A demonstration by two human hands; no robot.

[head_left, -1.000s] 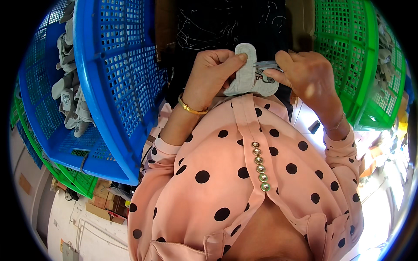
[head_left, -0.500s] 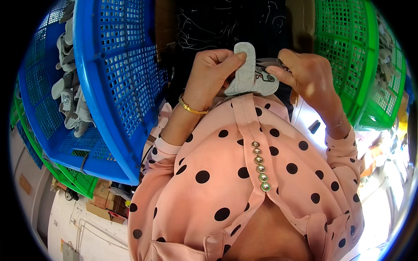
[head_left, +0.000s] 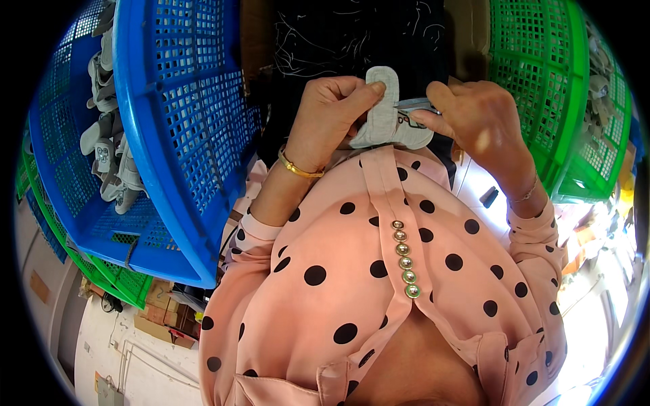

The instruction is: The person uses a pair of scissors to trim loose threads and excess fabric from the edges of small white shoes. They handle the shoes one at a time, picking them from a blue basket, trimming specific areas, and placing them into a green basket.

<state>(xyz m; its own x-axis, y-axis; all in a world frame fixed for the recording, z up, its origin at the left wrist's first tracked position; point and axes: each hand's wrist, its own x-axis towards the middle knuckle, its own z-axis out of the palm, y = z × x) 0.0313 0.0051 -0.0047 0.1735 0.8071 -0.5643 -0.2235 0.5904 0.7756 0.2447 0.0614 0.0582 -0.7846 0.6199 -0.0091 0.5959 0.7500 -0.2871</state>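
My left hand (head_left: 326, 116) pinches a small grey cloth shoe (head_left: 384, 108) between thumb and fingers, its rounded sole-like end pointing up. A dark and red printed figure shows on the shoe's right part, partly covered. In my right hand (head_left: 477, 118) is a pair of metal thread snips (head_left: 416, 104). Their blades point left, with the tip at the right edge of the shoe's upright part; whether they touch it I cannot tell. The grip of the snips is mostly hidden by my fingers.
A tall blue plastic basket (head_left: 135, 135) stands at the left, with several similar grey shoes (head_left: 105, 152) in it. A green basket (head_left: 542, 81) at the right also holds grey pieces (head_left: 599, 88). Loose threads lie on the dark cloth (head_left: 352, 40) beyond my hands.
My right hand has turned and shifted slightly, bringing the snips' blades into sight beside the shoe's upright part. My left hand and the shoe have hardly moved.
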